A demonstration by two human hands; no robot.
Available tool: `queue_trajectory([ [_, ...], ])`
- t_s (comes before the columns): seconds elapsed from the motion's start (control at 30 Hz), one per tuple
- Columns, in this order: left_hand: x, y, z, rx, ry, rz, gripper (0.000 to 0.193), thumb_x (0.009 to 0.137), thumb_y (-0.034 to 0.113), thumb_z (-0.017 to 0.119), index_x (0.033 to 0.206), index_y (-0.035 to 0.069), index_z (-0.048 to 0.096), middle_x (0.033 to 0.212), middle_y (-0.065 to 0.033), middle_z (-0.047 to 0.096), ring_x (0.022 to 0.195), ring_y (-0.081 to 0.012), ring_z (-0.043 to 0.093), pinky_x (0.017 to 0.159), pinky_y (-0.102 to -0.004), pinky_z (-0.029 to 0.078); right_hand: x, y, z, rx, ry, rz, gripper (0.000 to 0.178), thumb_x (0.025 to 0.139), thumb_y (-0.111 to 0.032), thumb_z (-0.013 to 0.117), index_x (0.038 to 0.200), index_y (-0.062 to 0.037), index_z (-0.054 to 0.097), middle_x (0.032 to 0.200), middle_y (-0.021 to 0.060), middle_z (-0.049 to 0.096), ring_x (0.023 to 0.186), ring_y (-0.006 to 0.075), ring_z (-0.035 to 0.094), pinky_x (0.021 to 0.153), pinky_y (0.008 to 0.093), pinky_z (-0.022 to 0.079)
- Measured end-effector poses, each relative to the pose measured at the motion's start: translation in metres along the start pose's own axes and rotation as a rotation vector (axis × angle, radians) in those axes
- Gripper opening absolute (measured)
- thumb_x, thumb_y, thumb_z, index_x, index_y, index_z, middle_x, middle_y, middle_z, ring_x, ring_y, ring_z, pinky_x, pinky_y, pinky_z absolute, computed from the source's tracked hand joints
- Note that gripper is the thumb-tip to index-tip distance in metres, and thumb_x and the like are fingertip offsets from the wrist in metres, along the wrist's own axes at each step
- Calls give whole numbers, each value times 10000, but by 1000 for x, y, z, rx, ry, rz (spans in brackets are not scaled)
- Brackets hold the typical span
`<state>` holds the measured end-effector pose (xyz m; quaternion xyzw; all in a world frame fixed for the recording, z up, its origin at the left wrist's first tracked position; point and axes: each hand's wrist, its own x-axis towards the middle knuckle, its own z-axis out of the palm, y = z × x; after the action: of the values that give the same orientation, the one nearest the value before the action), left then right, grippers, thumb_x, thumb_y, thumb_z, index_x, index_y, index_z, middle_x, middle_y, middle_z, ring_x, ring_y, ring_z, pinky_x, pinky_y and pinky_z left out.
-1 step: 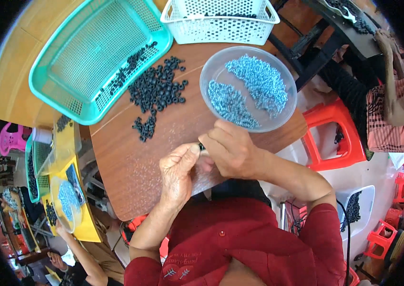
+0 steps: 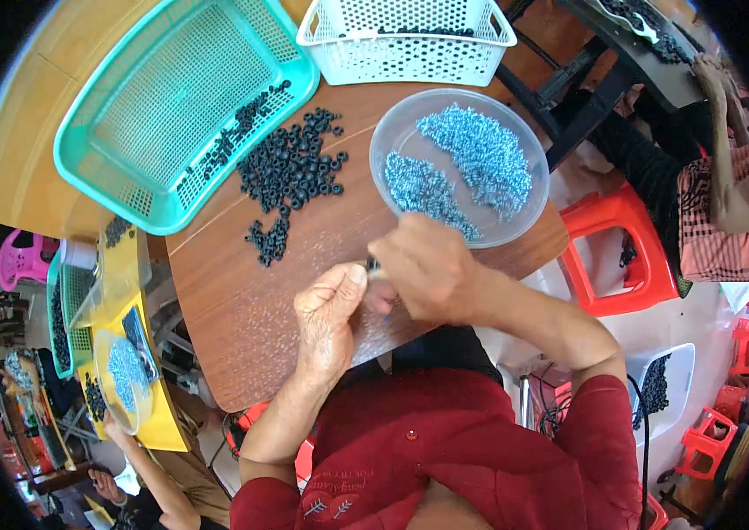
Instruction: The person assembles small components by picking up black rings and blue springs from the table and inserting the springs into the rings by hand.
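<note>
A busy workroom surrounds my brown wooden table, and I place everything by the round clear bowl on it. Well left of the bowl, a turquoise basket holds some black rings. Between that basket and the bowl, many more black rings lie loose, so I judge plenty is left. Nearer me than the bowl, my left hand pinches one small dark piece between thumb and fingers; it looks unfinished to me. My right hand curls at that piece, just below the bowl, too blurred to tell whether it grips. Inside the bowl sit two heaps of blue-silver bits; I cannot tell what is already done. Right of the bowl stands a red stool.
</note>
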<state>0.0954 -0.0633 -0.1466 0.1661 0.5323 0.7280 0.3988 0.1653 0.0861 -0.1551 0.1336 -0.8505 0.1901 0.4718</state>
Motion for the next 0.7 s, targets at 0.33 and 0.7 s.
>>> queue_trajectory([
  [0.33, 22, 2, -27, 289, 110, 132, 191, 887, 81, 585, 1025, -47, 618, 845, -128, 662, 691, -146, 607, 666, -248, 487, 108, 191, -73, -672, -59, 417, 175, 710, -51, 548, 827, 49, 631, 772, 260, 619, 787, 412, 609, 710, 472, 485],
  [0.7, 12, 5, -65, 447, 256, 233, 214, 874, 81, 625, 1050, -41, 610, 844, -99, 648, 686, -115, 580, 650, -224, 485, 70, 200, -68, -605, -114, 347, 173, 652, -24, 549, 769, 19, 668, 727, 255, 610, 721, 401, 610, 665, 482, 474],
])
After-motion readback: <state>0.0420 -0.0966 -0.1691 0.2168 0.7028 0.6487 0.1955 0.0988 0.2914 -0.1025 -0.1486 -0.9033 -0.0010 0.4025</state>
